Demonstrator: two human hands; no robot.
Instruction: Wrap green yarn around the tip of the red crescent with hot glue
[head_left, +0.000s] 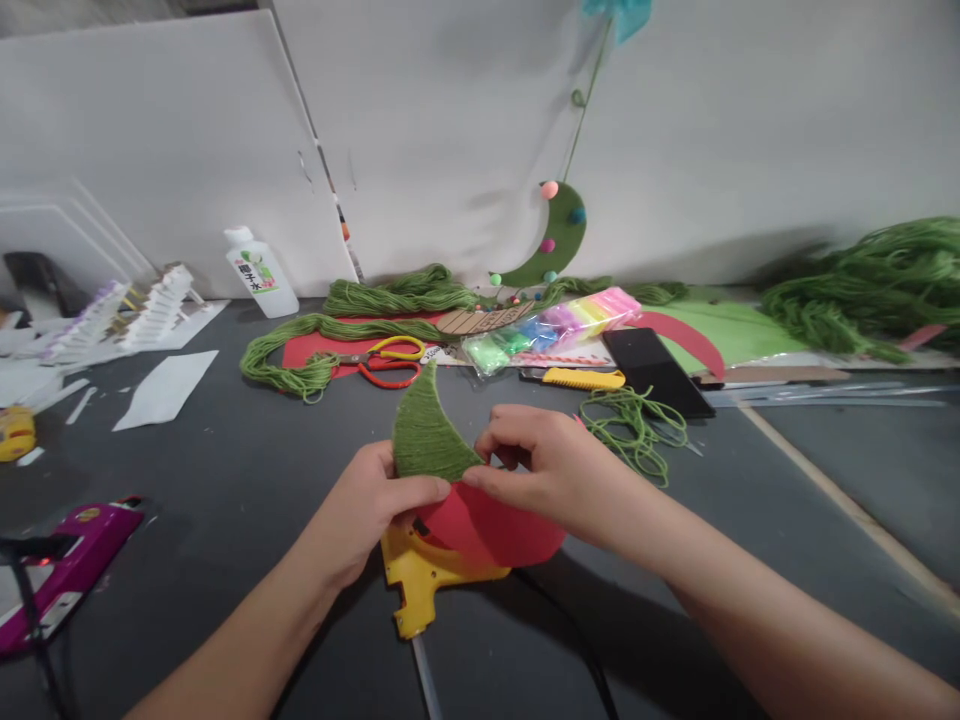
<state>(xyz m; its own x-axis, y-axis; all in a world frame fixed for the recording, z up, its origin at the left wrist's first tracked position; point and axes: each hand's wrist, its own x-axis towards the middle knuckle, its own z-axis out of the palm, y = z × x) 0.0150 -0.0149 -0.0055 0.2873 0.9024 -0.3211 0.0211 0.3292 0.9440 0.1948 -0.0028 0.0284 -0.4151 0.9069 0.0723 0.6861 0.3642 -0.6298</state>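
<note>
Between my hands is a red crescent cutout, its upper part wound closely with green yarn. My left hand grips the cutout at its left edge, the thumb lying across the front at the border of yarn and red. My right hand is closed at the right edge of the wound part, thumb and fingertips pinched together there; whether a strand is between them I cannot make out. Beneath the cutout lies a yellow glue gun with a clear glue stick sticking out of it.
Scissors, a yellow utility knife, loose yarn and a bag of pompoms lie beyond my hands. A purple glue gun is at left, a white bottle by the wall. A decorated crescent hangs at the back.
</note>
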